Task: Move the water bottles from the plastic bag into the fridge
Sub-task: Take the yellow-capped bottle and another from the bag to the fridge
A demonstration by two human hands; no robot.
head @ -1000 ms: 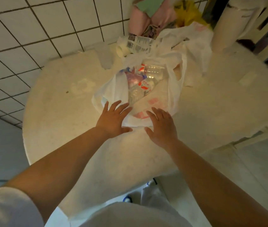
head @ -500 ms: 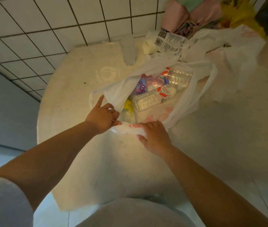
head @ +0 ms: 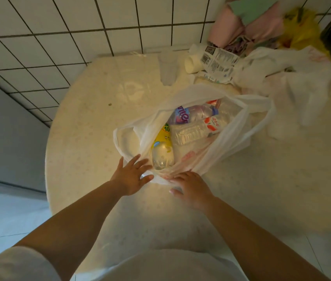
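A white plastic bag (head: 231, 138) lies open on the round cream table (head: 91, 126). Inside lie several water bottles: a yellow-labelled one (head: 162, 151) nearest me, a purple-labelled one (head: 189, 116), a clear one with a red and white label (head: 197, 130), and one more partly hidden behind them (head: 223, 107). My left hand (head: 132, 177) rests with spread fingers on the bag's near left edge. My right hand (head: 191, 187) lies flat on the bag's near rim. Neither hand holds a bottle. No fridge is in view.
A clear plastic cup (head: 167, 67) stands at the table's far side, next to a white roll in printed wrapping (head: 211, 57). A second crumpled white bag (head: 292, 78) lies at the right. Pink (head: 231, 29) and yellow (head: 302, 33) bags sit by the tiled wall.
Both hands had gripped the bag's near rim and pulled it wider; now their fingers have straightened and lie on it. The yellow-labelled bottle shows more fully.
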